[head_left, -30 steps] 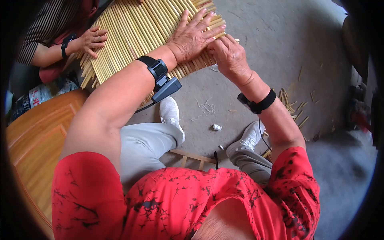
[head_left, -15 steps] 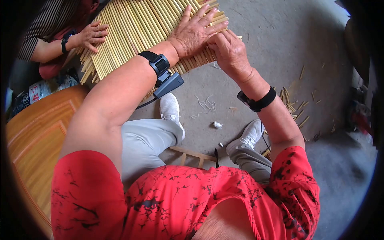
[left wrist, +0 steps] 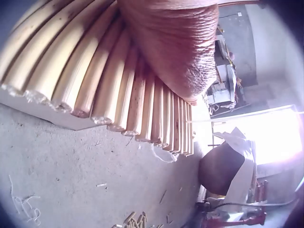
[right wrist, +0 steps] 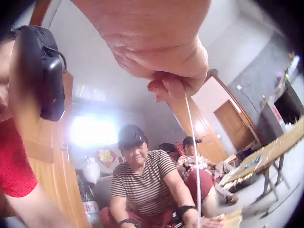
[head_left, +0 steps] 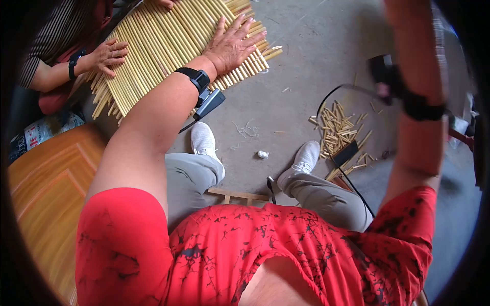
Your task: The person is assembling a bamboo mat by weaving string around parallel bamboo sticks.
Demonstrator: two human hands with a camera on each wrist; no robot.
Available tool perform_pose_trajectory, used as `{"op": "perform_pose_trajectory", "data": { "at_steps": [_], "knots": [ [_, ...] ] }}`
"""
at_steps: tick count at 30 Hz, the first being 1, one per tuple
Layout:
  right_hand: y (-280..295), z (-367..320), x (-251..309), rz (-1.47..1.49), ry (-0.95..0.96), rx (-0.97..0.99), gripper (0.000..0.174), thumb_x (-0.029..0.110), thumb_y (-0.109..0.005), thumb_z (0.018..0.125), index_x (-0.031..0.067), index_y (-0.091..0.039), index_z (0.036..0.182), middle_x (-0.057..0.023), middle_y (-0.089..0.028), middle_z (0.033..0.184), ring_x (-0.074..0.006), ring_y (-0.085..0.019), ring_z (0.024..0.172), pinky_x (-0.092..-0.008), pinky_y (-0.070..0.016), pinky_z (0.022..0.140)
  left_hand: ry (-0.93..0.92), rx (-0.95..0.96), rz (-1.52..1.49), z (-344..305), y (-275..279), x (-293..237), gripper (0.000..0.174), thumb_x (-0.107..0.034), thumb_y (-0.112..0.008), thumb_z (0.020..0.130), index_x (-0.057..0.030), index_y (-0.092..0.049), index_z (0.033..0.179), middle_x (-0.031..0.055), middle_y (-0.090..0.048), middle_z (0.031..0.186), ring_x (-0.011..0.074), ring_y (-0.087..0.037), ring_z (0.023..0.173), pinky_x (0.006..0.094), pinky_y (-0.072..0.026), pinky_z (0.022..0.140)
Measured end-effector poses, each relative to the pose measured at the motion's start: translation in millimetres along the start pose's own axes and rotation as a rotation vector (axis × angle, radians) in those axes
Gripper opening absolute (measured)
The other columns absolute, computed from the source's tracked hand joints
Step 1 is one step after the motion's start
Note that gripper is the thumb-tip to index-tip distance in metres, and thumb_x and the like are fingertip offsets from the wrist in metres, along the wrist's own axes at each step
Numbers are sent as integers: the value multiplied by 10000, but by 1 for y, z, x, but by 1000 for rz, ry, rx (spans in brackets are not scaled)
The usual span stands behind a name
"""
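My left hand (head_left: 228, 50) rests on a mat of thin yellow sticks (head_left: 168, 41), its fingers spread near the right edge. In the left wrist view the base of the palm lies on the sticks (left wrist: 107, 80), whose cut ends stick out over the floor. My right hand (right wrist: 156, 42) is raised, its fingers curled round a white string (right wrist: 192, 128) that runs down taut. The right forearm (head_left: 418, 76) goes up past the head view's top edge, so that hand is hidden there. Another person's hand (head_left: 108, 57) lies on the mat's left side.
Cut stick pieces (head_left: 339, 127) lie heaped on the floor to the right. White string scraps (head_left: 246, 131) and a small white lump (head_left: 262, 154) lie between the shoes. A wooden panel (head_left: 61, 178) stands at the left. A person in a striped shirt (right wrist: 142, 180) sits opposite.
My right hand has left the mat's right edge and swung up and to the right, out of the head view, with the string. My left hand stays on the mat, which shows slightly further left.
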State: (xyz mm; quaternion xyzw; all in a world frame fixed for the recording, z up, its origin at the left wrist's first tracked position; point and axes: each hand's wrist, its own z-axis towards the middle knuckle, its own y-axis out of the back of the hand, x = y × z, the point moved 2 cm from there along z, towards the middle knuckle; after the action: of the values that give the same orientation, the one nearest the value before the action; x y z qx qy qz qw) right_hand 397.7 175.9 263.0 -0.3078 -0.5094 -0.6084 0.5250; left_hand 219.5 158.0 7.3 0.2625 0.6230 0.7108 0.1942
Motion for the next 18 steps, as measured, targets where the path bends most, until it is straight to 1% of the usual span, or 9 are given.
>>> {"op": "perform_pose_trajectory", "data": {
  "at_steps": [2,5,6,8,12,16,18],
  "knots": [
    [39,10,37,-138,132,-51,42,50,-470,854,19,-492,871,-41,-514,661,-114,-460,513,-212,-405,451,-4,10,-5,0,-1,0,440,-346,-288,944,-317,-241,1381,63,-224,1436,231,-103,1354,532,-62,1071],
    [71,28,62,-290,190,-95,43,50,-470,852,18,-492,871,-41,-514,660,-114,-460,511,-213,-404,450,6,6,-4,0,-5,3,437,-352,-280,946,-327,-237,1381,61,-218,1439,228,-92,1356,534,-66,1072],
    [76,34,65,-326,181,-97,43,50,-470,852,18,-492,870,-41,-514,660,-114,-459,511,-213,-403,449,8,21,-5,0,-8,3,436,-355,-275,947,-330,-234,1381,60,-216,1440,228,-89,1357,534,-65,1072],
    [84,49,63,-386,152,-93,44,50,-470,851,18,-493,870,-41,-514,659,-114,-459,510,-214,-402,448,8,-8,5,-1,-9,3,435,-359,-266,949,-333,-231,1381,60,-214,1441,230,-87,1357,534,-63,1072],
    [88,66,53,-459,79,-66,46,50,-470,849,17,-494,870,-42,-514,658,-115,-458,508,-215,-401,446,15,20,-15,0,-5,3,433,-356,-271,948,-331,-239,1379,56,-215,1441,234,-89,1357,536,-58,1071],
    [86,70,44,-491,30,-33,47,50,-470,848,16,-494,869,-42,-514,657,-115,-456,506,-216,-399,443,10,3,-20,0,-3,3,434,-340,-288,947,-321,-250,1378,62,-217,1440,243,-92,1356,545,-59,1064],
    [86,70,41,-498,13,-22,48,50,-470,847,16,-495,869,-42,-514,657,-115,-456,505,-216,-398,442,6,37,-24,0,-4,2,434,-336,-285,947,-317,-249,1379,66,-211,1442,246,-89,1356,545,-56,1064]
  ]
}}
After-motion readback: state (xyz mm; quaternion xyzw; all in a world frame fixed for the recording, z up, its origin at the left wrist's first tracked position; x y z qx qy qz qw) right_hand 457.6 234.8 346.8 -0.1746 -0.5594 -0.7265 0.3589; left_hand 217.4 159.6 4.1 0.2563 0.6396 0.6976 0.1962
